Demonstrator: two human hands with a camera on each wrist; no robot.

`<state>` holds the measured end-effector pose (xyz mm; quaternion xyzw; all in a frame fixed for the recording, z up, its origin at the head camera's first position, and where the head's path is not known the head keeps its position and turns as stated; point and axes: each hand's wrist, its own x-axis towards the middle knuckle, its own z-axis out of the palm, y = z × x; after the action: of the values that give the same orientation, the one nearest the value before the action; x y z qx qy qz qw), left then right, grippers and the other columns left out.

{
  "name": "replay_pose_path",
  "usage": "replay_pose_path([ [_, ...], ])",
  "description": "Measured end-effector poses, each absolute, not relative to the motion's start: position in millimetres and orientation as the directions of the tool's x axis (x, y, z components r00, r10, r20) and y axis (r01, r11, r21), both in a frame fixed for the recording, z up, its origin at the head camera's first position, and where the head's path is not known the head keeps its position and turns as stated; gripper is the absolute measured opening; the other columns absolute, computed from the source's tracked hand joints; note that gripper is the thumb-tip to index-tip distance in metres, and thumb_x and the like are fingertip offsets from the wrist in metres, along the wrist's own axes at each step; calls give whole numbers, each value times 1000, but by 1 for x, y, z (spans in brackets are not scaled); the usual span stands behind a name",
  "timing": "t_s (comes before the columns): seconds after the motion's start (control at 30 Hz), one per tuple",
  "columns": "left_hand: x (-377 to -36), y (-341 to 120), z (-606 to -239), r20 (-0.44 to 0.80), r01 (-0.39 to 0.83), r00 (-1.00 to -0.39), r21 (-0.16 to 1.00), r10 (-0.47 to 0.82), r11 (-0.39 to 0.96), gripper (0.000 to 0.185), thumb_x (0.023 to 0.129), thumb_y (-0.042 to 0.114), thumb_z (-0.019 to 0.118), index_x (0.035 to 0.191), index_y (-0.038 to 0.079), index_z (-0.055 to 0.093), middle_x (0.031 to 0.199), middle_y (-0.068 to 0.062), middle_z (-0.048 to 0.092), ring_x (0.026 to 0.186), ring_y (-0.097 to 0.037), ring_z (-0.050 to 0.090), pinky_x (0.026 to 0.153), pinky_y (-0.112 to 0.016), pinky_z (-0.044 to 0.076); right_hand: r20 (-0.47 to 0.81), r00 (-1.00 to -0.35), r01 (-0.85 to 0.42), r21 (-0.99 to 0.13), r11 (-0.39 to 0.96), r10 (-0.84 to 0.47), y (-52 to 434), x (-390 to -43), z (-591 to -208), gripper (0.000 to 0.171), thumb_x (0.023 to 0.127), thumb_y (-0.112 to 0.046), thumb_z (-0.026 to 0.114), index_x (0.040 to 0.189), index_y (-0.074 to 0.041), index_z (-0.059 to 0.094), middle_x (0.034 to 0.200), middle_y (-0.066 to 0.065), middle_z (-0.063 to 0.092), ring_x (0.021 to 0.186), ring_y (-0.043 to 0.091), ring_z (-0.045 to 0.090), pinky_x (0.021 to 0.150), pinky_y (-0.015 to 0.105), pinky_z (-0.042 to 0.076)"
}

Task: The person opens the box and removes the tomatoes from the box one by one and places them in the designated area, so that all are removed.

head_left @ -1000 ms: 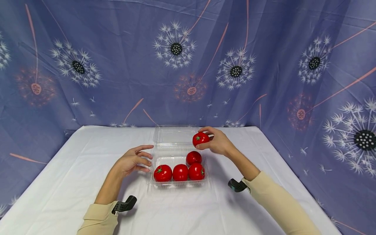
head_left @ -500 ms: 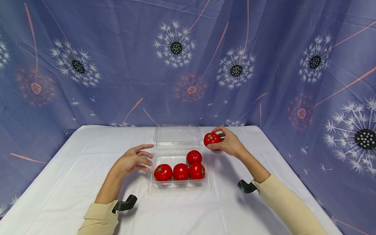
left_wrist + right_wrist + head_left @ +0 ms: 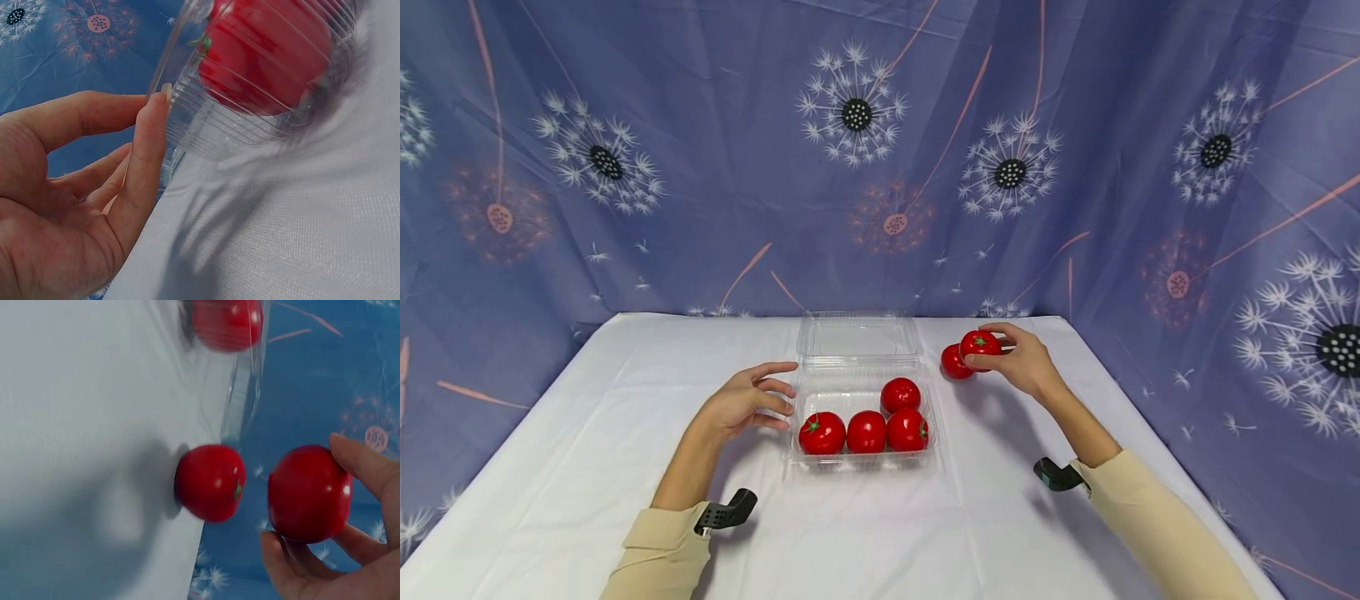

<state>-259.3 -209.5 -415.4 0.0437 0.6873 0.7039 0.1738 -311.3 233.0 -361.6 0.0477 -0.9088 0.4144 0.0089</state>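
Red tomato (image 3: 980, 342) in R hand (image 3: 1022, 363) grip; L hand (image 3: 741, 404) relaxed by clamshell (image 3: 863, 392).

Head view high, facing forward-down over table (image 3: 587, 467); wrist views close, sharing clear container (image 3: 865, 392).

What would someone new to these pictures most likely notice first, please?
Probably the red tomatoes: four sit in the clear plastic box at the middle of the white table, one tomato is held in the right hand beside another tomato lying on the cloth. The left hand rests against the box's left side.
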Motion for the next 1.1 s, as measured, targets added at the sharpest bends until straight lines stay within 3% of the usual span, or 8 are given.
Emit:
replay_pose_path([
  [0.27,-261,-209,-416,-174,-186,-939,982,297,-13,83,81,-10,68,156,-2,32,104,-8,63,80,-17,68,70,-38,65,150,-987,-61,-708,703,65,253,-326,-379,68,87,-43,78,143,-13,56,132,23,61,121,40,56,86,47,59],
  [0.5,-261,-208,-417,-173,-184,-937,983,304,-7,83,82,-9,69,156,-1,32,107,-10,62,81,-17,68,70,-37,65,128,-975,32,-732,681,184,266,-341,-405,66,86,-41,78,141,-10,58,125,28,64,125,46,46,93,51,49],
  [0.77,-259,-210,-417,-183,-193,-935,981,303,-3,84,82,-9,70,157,1,31,108,-10,62,81,-17,68,71,-37,64,141,-964,48,-744,667,227,270,-348,-425,66,87,-41,78,140,-6,58,123,31,66,125,47,47,100,57,45],
  [1.1,-260,-210,-418,-177,-189,-934,982,309,-8,84,83,-8,69,157,1,31,107,-8,61,81,-17,68,71,-38,65,124,-960,85,-725,683,251,273,-350,-432,67,87,-46,75,139,-6,59,123,30,64,124,47,44,99,57,43],
])
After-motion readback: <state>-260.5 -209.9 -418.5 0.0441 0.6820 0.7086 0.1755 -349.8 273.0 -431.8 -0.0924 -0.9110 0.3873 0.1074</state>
